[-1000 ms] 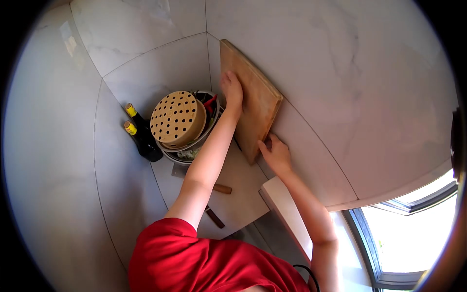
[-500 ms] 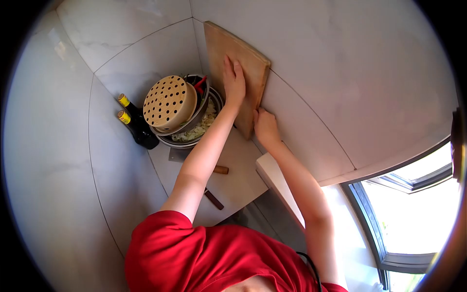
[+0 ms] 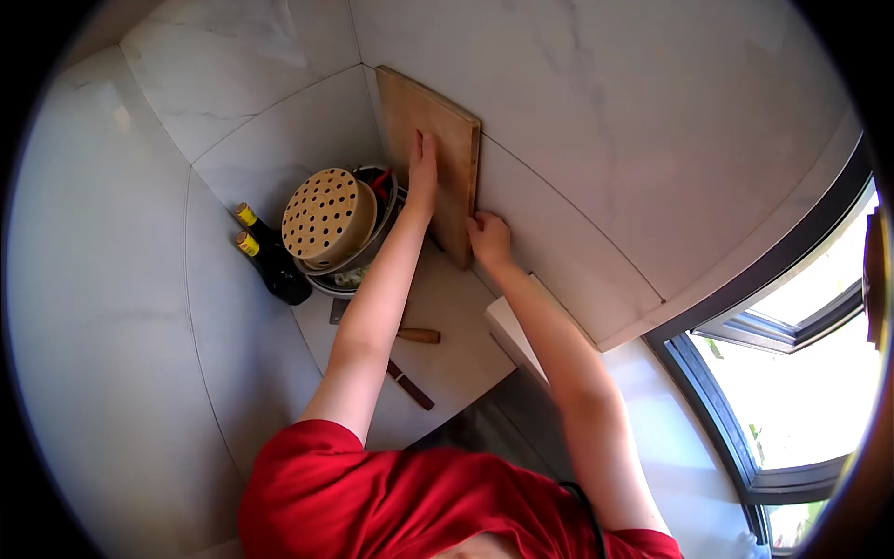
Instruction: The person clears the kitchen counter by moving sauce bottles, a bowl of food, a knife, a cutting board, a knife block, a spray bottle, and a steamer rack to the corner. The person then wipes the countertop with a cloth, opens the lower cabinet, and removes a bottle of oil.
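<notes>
A wooden cutting board (image 3: 447, 135) stands upright, leaning on the tiled wall behind the counter. My left hand (image 3: 423, 175) lies against its front face with the fingers stretched out. At the board's right edge, low down, the curled fingers of my right hand (image 3: 490, 239) grip it. Just left of my left hand is a stack of metal bowls (image 3: 361, 253), topped by a beige perforated basket (image 3: 326, 216) turned upside down. Something red shows in the bowl, and pale chopped food lies in the lower one, partly hidden by my forearm.
Two dark bottles (image 3: 272, 265) with yellow caps stand by the left wall. On the white counter (image 3: 470, 321) lie a cleaver with a wooden handle (image 3: 421, 335) and a knife with a dark handle (image 3: 411, 385). A window (image 3: 782, 391) is at the right.
The camera view has shifted a little. The board looks narrower, turned more edge-on, and both hands remain on it. My left forearm now covers more of the bowls.
</notes>
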A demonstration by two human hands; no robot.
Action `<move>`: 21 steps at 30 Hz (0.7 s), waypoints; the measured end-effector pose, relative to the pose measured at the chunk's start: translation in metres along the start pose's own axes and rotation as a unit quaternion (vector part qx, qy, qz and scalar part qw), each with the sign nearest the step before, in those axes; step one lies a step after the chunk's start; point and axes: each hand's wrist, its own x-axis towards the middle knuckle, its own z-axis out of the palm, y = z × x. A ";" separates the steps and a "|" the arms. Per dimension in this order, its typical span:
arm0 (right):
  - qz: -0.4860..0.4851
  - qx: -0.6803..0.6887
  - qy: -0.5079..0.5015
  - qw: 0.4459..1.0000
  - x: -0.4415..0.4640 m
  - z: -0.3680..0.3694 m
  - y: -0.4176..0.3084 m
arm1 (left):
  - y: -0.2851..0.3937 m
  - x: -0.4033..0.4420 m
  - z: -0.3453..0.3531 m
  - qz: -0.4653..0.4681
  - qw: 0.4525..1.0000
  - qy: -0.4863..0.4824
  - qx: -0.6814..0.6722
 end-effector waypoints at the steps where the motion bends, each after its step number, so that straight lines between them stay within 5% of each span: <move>1: -0.002 0.001 -0.001 1.000 0.003 0.003 0.012 | 0.001 0.000 -0.006 -0.062 0.996 -0.019 -0.062; 3: 0.140 0.180 -0.058 0.972 0.002 0.002 0.019 | 0.000 -0.004 -0.016 -0.187 0.963 -0.057 -0.187; 9: 0.048 0.214 -0.057 0.974 -0.015 -0.020 -0.016 | -0.009 -0.020 -0.023 -0.259 0.942 -0.065 -0.203; 14: 0.084 0.198 -0.118 0.969 -0.021 -0.030 -0.020 | -0.013 -0.027 -0.016 -0.235 0.939 -0.090 -0.236; 17: 0.161 0.347 -0.145 0.913 -0.037 -0.047 -0.024 | -0.018 -0.042 -0.030 -0.235 0.942 -0.064 -0.233; 19: 0.245 0.531 -0.143 0.799 -0.052 -0.069 -0.040 | -0.012 -0.065 -0.033 -0.232 0.935 -0.022 -0.266; 21: 0.242 0.577 -0.156 0.764 -0.070 -0.074 -0.041 | -0.014 -0.102 -0.045 -0.249 0.922 -0.003 -0.298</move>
